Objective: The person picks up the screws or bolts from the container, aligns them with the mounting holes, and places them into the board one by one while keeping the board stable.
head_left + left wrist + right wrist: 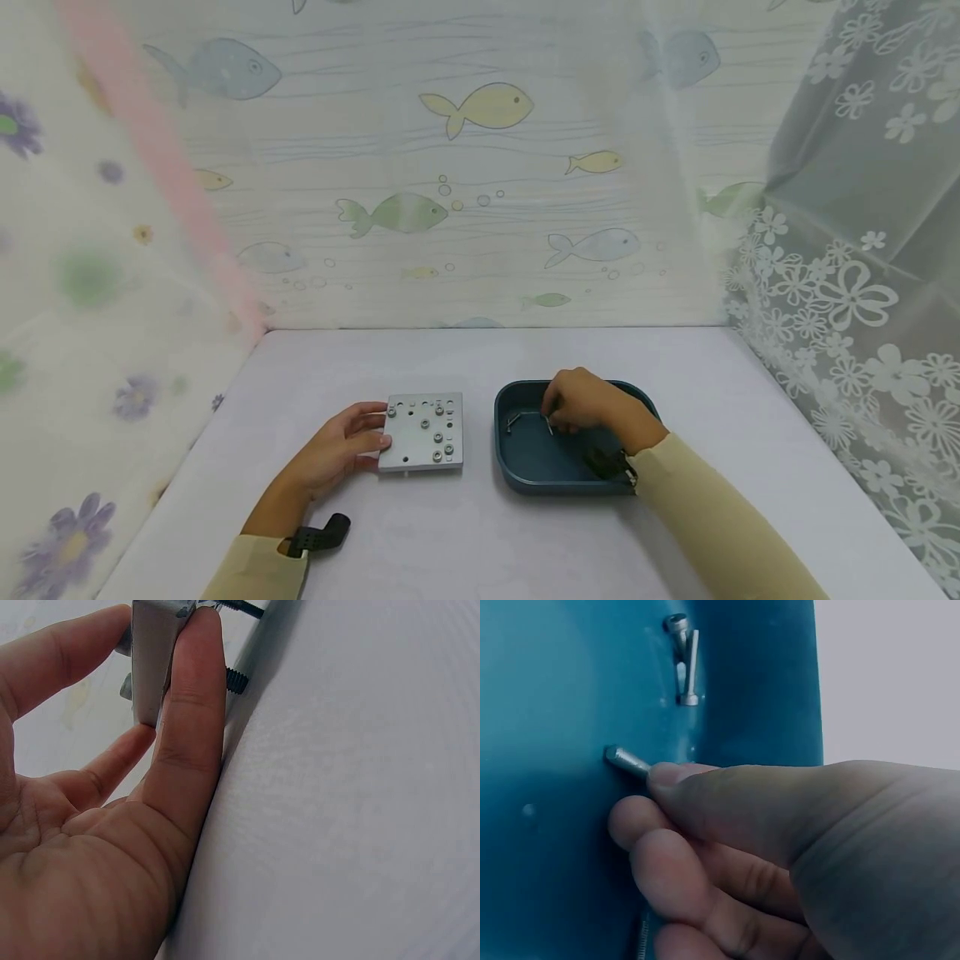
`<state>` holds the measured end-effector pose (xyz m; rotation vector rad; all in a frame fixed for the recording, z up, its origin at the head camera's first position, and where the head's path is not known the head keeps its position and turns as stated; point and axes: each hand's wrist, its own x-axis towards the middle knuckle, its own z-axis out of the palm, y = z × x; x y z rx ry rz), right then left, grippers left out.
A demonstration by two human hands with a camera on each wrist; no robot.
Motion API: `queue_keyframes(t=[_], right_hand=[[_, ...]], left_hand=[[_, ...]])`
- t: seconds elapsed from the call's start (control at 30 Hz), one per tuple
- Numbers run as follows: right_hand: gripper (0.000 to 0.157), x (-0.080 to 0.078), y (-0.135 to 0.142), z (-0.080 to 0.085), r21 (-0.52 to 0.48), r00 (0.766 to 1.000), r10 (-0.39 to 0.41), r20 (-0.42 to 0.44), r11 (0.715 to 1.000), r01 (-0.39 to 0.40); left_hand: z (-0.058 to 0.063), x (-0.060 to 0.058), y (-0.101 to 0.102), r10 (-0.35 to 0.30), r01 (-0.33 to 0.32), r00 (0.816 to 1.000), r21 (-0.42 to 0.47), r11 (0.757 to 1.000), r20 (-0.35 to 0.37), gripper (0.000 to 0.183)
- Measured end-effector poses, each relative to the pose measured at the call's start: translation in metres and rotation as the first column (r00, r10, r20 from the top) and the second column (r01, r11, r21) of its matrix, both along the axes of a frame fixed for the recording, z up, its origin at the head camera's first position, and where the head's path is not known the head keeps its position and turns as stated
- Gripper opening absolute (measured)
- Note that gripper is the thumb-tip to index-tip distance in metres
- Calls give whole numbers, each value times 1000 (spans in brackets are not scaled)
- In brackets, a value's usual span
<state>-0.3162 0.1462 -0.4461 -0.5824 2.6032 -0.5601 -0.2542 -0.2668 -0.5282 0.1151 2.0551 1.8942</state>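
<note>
A person's left hand (337, 450) grips the left edge of a silver metal plate (405, 433) at a white-covered bench (412, 542), while the right hand (588, 404) reaches into a dark blue tray (525, 485) just beside it. The right thumb and finger pinch a small metal screw (630, 761) over the tray's floor. Two loose screws (692, 667) lie together near the tray wall, and a further threaded piece (643, 937) shows partly behind the right hand. Several socket-head screws (438, 437) stand in holes across the plate's top, and dark threaded ends (237, 680) jut from its underside. Black straps circle both wrists below pale sleeves (712, 508). Behind the bench hangs a fish-print curtain (450, 167); a flowered lace curtain (855, 296) hangs at right.
</note>
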Motion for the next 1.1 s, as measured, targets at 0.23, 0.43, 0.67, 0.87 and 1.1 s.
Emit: queue_keyframes(t=[0.23,0.43,0.67,0.87,1.1], right_hand=[[6,1,1,-4,-5,1000,10,-12,1000,-10],[3,1,1,-4,7,999,46,-11,999,-46],[8,2,0,-7,29,999,35,-3,999,-35],[6,1,2,-6,20,1000,20,-1,1000,-20],[10,1,2,-5,0,999,45,-16,999,-45]], left_hand=[[0,0,1,2,-2,1000,0,1000,-1,74],[1,0,1,9,-9,1000,-4,1000,3,74],[1,1,1,9,-9,1000,-6,1000,7,74],[2,1,2,7,-7,1000,-1,1000,10,73],[1,1,1,8,-8,1000,-15,1000,3,74]])
